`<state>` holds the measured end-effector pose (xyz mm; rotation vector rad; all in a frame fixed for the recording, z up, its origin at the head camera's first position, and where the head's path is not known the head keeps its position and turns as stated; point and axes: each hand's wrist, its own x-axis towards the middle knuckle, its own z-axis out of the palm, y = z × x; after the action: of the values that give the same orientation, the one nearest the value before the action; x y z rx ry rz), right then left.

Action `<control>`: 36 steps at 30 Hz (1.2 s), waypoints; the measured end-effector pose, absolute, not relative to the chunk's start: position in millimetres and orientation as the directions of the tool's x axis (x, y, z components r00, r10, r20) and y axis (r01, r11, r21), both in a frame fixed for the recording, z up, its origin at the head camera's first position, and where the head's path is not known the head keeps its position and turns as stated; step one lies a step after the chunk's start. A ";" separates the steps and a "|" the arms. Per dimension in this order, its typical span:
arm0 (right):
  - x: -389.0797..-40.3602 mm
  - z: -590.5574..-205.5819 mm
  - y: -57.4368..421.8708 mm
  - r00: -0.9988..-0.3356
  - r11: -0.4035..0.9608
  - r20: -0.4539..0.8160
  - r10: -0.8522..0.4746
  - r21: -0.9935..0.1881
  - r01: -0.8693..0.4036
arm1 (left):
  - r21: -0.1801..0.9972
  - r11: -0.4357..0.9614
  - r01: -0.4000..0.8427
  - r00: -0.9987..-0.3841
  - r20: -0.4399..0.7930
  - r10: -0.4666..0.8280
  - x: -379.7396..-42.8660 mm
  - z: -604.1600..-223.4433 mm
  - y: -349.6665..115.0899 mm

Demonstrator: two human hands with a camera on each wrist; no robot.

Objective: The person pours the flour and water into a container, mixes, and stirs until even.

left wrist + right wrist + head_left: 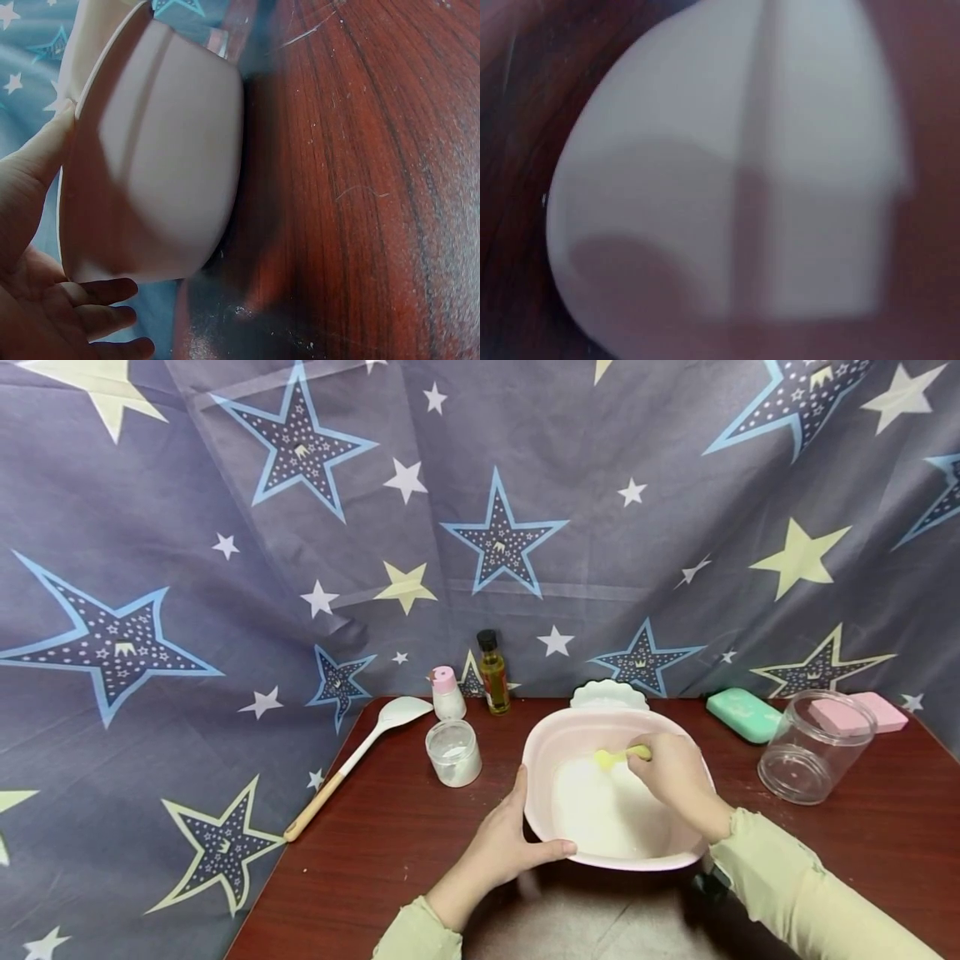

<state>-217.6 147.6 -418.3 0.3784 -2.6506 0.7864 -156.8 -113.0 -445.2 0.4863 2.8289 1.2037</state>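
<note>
A pale pink basin (540, 735) stands on the table with a white layer in its bottom. My left hand (502, 839) holds its near left corner, thumb along the near rim and fingers against the left side. In the left wrist view, the thumb meets the rim of the basin (180, 142) and several fingers lie by its wall. Over the basin, my right hand (675, 772) pinches a small yellow spoon (609, 760), its tip pointing left over the white contents. The right wrist view is blurred, filled mostly by the basin (667, 97).
Left stand a tub of white powder (454, 760), a pink-capped shaker (447, 697), an oil bottle (493, 677) and a white turner (352, 760) with wooden handle. Right are a clear jar (806, 760), a green box (744, 714) and a pink block (873, 710). A starry curtain (450, 635) hangs behind.
</note>
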 end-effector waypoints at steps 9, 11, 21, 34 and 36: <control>-209.1 -409.5 175.4 -0.915 0.851 0.380 -0.133 -0.429 -0.302 | 0.696 0.664 0.272 -0.952 0.093 0.293 -157.7 -445.3 -112.3; -207.7 -408.7 180.8 -0.916 0.851 0.377 -0.139 -0.427 -0.305 | 0.696 0.665 0.273 -0.952 0.094 0.292 -158.0 -445.6 -112.4; -198.0 -404.8 199.9 -0.915 0.817 0.355 -0.191 -0.459 -0.348 | 0.698 0.660 0.278 -0.950 0.096 0.298 -158.5 -446.9 -112.7; -174.1 -402.7 214.6 -0.900 0.780 0.310 -0.305 -0.461 -0.423 | 0.702 0.659 0.270 -0.952 0.093 0.291 -158.4 -449.6 -112.8; -170.7 -405.1 215.1 -0.889 0.762 0.331 -0.315 -0.470 -0.445 | 0.703 0.658 0.272 -0.952 0.096 0.291 -158.4 -449.3 -112.6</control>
<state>-170.7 215.1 -405.1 0.5976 -2.7271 0.8130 -158.4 -112.6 -449.3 0.4813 2.8371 1.1963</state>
